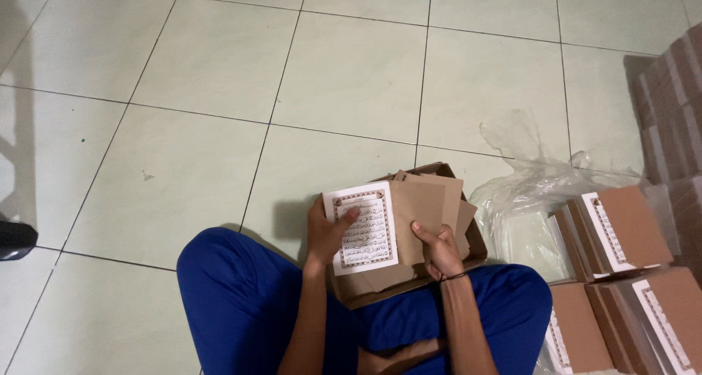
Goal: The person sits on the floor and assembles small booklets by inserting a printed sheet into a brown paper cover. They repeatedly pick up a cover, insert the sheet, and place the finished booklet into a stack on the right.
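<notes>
Booklet (363,229) with a white, ornately bordered page and brown card cover, held up over the lap, above an open cardboard box (468,254) resting against blue-trousered knees (241,294). Gripped at its left edge by the left hand (325,232), thumb laid across the printed page, remaining fingers hidden behind, seemingly to keep the leaf flat and facing up. Steadied from the right by the right hand (439,249), thumb over the brown cover (420,214), fingers curled beneath, pinching it against more brown sheets fanned behind. Kept low and close, likely for easy reach. Stacked nearby on the tiled floor (219,90): similar brown booklets (621,229) beside crumpled clear plastic wrap (526,185).
</notes>
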